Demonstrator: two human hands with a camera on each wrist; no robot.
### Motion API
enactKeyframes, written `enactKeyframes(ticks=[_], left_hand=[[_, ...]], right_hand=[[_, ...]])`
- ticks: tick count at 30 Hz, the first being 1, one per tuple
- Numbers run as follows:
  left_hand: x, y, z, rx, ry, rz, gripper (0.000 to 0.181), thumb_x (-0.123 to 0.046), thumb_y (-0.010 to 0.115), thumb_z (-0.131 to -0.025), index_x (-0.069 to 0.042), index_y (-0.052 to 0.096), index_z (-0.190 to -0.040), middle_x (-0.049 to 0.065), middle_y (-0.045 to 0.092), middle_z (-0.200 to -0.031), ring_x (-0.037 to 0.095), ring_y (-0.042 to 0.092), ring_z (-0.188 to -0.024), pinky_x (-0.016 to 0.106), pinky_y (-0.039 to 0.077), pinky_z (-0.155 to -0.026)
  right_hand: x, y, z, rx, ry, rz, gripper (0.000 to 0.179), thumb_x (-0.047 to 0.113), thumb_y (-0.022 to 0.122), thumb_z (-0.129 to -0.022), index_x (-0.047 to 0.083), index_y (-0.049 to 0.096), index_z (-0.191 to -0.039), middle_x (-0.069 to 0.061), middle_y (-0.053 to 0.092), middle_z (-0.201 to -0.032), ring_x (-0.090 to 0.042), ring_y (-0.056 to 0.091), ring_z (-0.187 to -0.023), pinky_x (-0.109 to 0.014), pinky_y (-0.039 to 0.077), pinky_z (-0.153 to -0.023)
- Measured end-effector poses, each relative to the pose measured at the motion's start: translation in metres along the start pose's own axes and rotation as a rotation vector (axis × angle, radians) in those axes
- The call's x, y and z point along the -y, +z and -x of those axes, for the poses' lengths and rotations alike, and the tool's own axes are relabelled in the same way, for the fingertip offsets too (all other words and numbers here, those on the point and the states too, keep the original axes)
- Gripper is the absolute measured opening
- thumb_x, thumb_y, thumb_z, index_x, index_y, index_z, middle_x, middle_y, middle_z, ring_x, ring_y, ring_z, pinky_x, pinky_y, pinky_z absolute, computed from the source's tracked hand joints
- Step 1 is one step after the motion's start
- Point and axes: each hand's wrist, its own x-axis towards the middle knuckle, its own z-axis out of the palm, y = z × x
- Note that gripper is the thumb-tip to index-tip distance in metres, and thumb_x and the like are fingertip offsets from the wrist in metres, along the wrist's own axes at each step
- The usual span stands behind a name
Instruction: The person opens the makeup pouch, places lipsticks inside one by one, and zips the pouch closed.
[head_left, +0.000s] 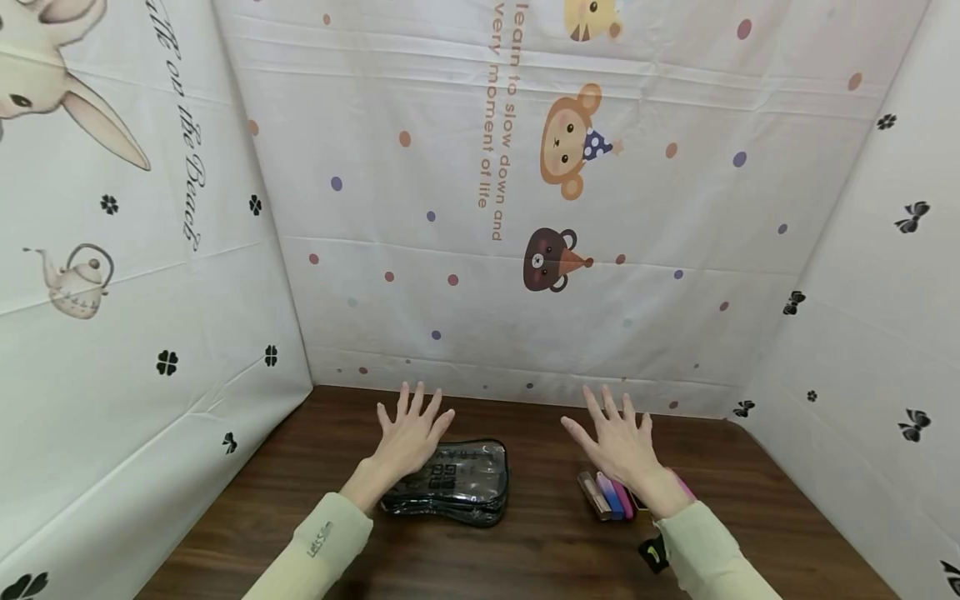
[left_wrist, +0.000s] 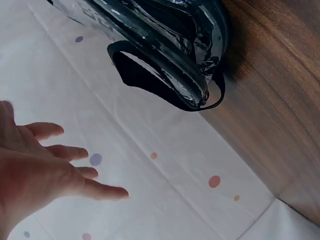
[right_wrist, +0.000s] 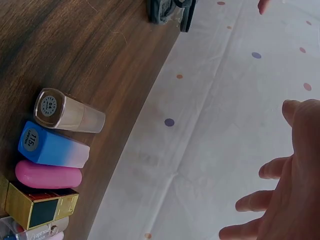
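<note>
My left hand is raised with its fingers spread, holding nothing, by the left end of a clear pouch with black trim. In the left wrist view the pouch shows a black zip edge and a side strap, apart from the hand. My right hand, fingers also spread and holding nothing, is over a row of small cosmetics. The right wrist view shows a beige tube, a blue-and-white tube, a pink rounded case and a gold box, apart from the right hand.
The things lie on a dark wooden table. White printed cloth walls it in at the back and both sides. A small black item with a yellow-green mark lies by the right sleeve, nearer the front.
</note>
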Motion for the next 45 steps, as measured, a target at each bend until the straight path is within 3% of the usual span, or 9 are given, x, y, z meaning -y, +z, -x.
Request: enactKeyframes(ticks=[3, 5, 8, 14, 18, 21, 23, 34, 45], left_hand=[[0.004, -0.003, 0.000, 0.020, 0.033, 0.030, 0.049, -0.032, 0.043, -0.103, -0.011, 0.041, -0.146, 0.020, 0.016, -0.160, 0.042, 0.007, -0.149, 0.075, 0.009, -0.107], [0.008, -0.007, -0.003, 0.043, 0.060, 0.047, 0.034, -0.012, 0.050, -0.098, -0.007, 0.051, -0.132, 0.021, 0.035, -0.151, 0.041, 0.029, -0.141, 0.068, 0.031, -0.101], [0.017, -0.015, -0.007, 0.115, 0.105, 0.093, 0.027, 0.012, 0.050, -0.085, -0.007, 0.054, -0.103, 0.016, 0.057, -0.118, 0.030, 0.053, -0.104, 0.046, 0.044, -0.078], [0.048, -0.027, -0.007, 0.295, 0.238, 0.119, 0.039, 0.024, 0.036, -0.070, -0.005, 0.059, -0.083, 0.009, 0.060, -0.094, 0.019, 0.037, -0.065, 0.033, 0.036, -0.062], [0.064, -0.028, 0.000, 0.406, 0.262, 0.104, 0.050, 0.026, 0.035, -0.070, -0.009, 0.067, -0.087, 0.018, 0.061, -0.122, 0.035, 0.059, -0.098, 0.046, 0.050, -0.084], [0.071, -0.027, 0.005, 0.472, 0.238, 0.078, 0.058, 0.027, 0.036, -0.071, -0.011, 0.070, -0.099, 0.024, 0.047, -0.143, 0.045, 0.042, -0.133, 0.055, 0.040, -0.104], [0.073, -0.025, 0.007, 0.498, 0.216, 0.068, 0.064, 0.027, 0.036, -0.072, -0.011, 0.069, -0.110, 0.023, 0.044, -0.146, 0.044, 0.039, -0.136, 0.054, 0.038, -0.105], [0.080, -0.011, 0.017, 0.439, 0.242, 0.006, 0.072, 0.026, 0.048, -0.077, -0.012, 0.053, -0.138, 0.018, 0.046, -0.144, 0.040, 0.043, -0.134, 0.054, 0.041, -0.102], [0.081, -0.001, 0.017, 0.317, 0.286, -0.026, 0.037, -0.004, 0.072, -0.082, -0.015, 0.071, -0.117, 0.015, 0.054, -0.138, 0.036, 0.051, -0.126, 0.056, 0.046, -0.095]], right_hand=[[0.000, 0.000, 0.000, 0.001, -0.001, 0.014, 0.078, 0.065, 0.035, -0.095, 0.017, 0.020, -0.155, -0.023, 0.022, -0.158, -0.054, 0.017, -0.141, -0.077, 0.017, -0.102], [0.000, -0.001, 0.001, 0.002, -0.002, 0.017, 0.077, 0.064, 0.036, -0.095, 0.017, 0.020, -0.155, -0.024, 0.023, -0.157, -0.055, 0.020, -0.140, -0.076, 0.019, -0.102], [-0.001, -0.002, 0.003, 0.005, -0.002, 0.023, 0.077, 0.064, 0.036, -0.096, 0.017, 0.022, -0.155, -0.024, 0.026, -0.156, -0.055, 0.023, -0.139, -0.075, 0.022, -0.100], [-0.002, -0.005, 0.007, 0.021, 0.000, 0.026, 0.075, 0.063, 0.035, -0.096, 0.015, 0.026, -0.154, -0.025, 0.028, -0.155, -0.053, 0.027, -0.138, -0.072, 0.026, -0.100], [-0.001, -0.006, 0.009, 0.032, 0.002, 0.022, 0.074, 0.063, 0.035, -0.096, 0.014, 0.031, -0.152, -0.025, 0.030, -0.154, -0.052, 0.029, -0.137, -0.072, 0.027, -0.100], [-0.001, -0.007, 0.008, 0.037, 0.001, 0.017, 0.074, 0.063, 0.034, -0.096, 0.013, 0.035, -0.150, -0.026, 0.030, -0.153, -0.052, 0.031, -0.136, -0.072, 0.028, -0.098], [-0.001, -0.008, 0.008, 0.039, -0.003, 0.015, 0.073, 0.063, 0.035, -0.097, 0.013, 0.036, -0.150, -0.026, 0.030, -0.153, -0.052, 0.033, -0.135, -0.072, 0.028, -0.098], [0.001, -0.007, 0.004, 0.018, -0.030, 0.042, 0.072, 0.059, 0.039, -0.097, 0.012, 0.031, -0.152, -0.027, 0.033, -0.151, -0.050, 0.039, -0.131, -0.072, 0.030, -0.096], [0.001, -0.007, 0.003, -0.017, -0.046, 0.070, 0.070, 0.056, 0.040, -0.098, 0.012, 0.032, -0.151, -0.026, 0.038, -0.149, -0.050, 0.045, -0.126, -0.076, 0.021, -0.100]])
